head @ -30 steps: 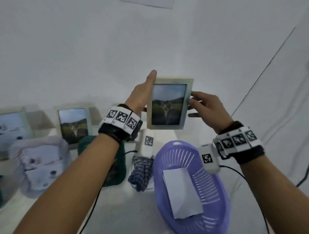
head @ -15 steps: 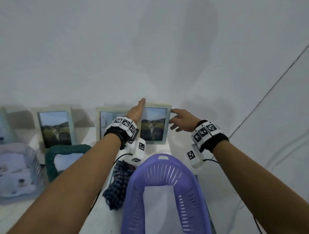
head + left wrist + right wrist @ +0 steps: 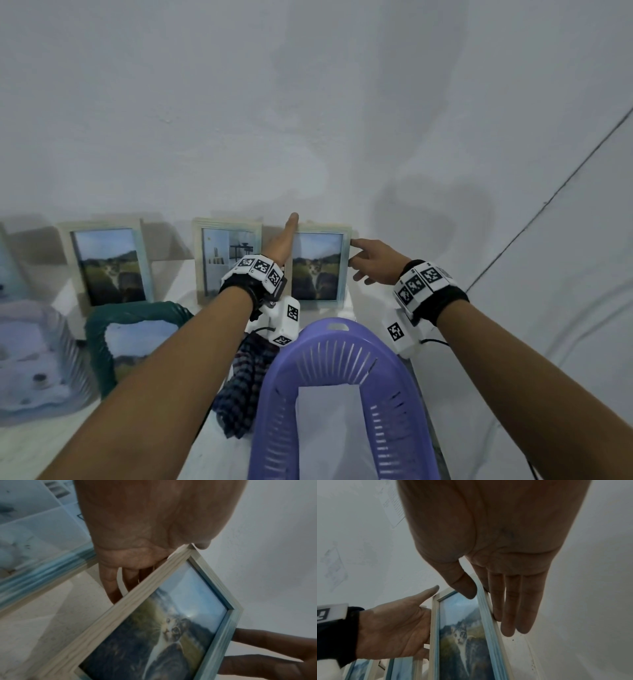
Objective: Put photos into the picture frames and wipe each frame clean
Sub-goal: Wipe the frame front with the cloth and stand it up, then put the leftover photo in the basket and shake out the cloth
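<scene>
Head view shows the cat frame (image 3: 318,266) now standing upright on the counter (image 3: 30,445) at the foot of the wall (image 3: 308,102), where a second ago it was held up in the air well above the purple basket (image 3: 404,394); it has come down to the right end of a row of filled frames. That suggests this frame is loaded and wiped and only needs letting go. The left hand (image 3: 279,245) lies along the frame's left edge, thumb up at the top corner and fingers reaching behind, so its grip holds that side. The right hand (image 3: 375,263) pinches the frame's right edge, thumb on the front and straight fingers behind, as the right wrist view shows plainly. Just left of the cat frame stands a frame with a room photo (image 3: 227,262), and further left another frame with a landscape photo (image 3: 109,265). In front of the cat frame, the purple basket holds one white sheet (image 3: 330,431), probably a photo lying face down. A checked cloth (image 3: 248,380) lies just left of the basket, partly under the left forearm. Further left, a green basket (image 3: 99,339) holds a photo, and beside it a pale tray (image 3: 73,356) holds more prints.
</scene>
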`<state>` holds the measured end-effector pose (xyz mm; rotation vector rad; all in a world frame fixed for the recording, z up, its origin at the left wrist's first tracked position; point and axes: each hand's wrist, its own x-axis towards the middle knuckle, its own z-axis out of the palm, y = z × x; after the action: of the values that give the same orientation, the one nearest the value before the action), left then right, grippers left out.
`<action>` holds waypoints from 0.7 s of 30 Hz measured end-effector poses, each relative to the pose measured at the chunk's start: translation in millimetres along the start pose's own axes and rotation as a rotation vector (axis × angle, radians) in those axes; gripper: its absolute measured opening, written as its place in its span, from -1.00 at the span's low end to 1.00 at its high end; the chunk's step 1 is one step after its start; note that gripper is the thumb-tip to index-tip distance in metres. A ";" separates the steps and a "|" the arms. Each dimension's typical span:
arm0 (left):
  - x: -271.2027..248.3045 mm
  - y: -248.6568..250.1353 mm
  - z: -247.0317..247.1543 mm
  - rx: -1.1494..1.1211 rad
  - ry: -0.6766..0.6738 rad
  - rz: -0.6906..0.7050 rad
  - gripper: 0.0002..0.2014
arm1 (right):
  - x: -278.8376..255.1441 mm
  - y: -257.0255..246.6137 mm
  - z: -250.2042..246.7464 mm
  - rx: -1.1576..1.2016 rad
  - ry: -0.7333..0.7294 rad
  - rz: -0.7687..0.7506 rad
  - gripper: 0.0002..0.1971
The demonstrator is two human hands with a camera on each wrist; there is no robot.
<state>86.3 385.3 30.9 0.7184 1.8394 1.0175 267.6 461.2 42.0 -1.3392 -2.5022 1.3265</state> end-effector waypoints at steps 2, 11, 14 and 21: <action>-3.0 0.5 -1.3 0.050 -0.023 0.027 -0.23 | 0.3 2.3 1.9 -0.011 -0.001 0.010 -0.44; -35.7 0.1 -16.9 0.413 -0.012 0.217 -0.26 | -14.1 22.1 4.9 0.029 0.080 0.101 -0.49; -67.6 -0.5 -21.8 0.421 -0.033 0.353 -0.31 | -32.7 29.0 2.8 0.042 0.115 0.102 -0.54; -137.1 -40.1 -42.1 0.354 -0.137 0.549 -0.56 | -110.5 35.8 17.1 -0.082 0.217 0.012 -0.63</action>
<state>105.9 241.7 65.2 1.5285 1.7566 0.9487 355.7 383.7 46.0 -1.4293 -2.4288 1.0271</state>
